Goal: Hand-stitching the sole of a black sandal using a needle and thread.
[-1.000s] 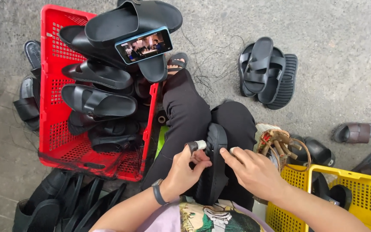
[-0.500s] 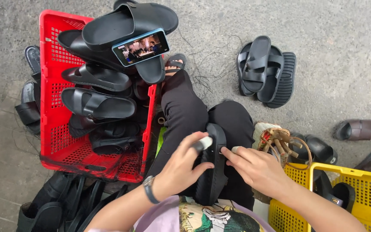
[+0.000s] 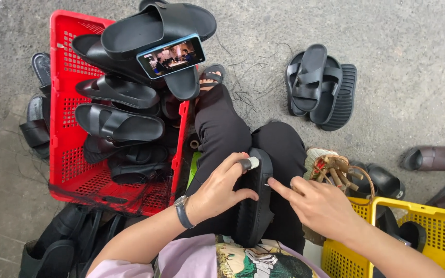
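At the bottom centre of the frame, on my lap, my left hand (image 3: 221, 189) curls loosely around a black ridged-sole sandal (image 3: 256, 198) standing on edge, while my right hand (image 3: 321, 205) pinches something at its rim too small to make out, its strap hidden.

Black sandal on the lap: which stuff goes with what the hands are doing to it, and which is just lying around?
In use:
- black rubber sandal on the lap
- left hand, gripping its side
- right hand, fingertip at its edge

Lying about:
- red plastic crate heaped with black sandals
- blue phone propped on that heap
- yellow plastic crate
- brown slipper
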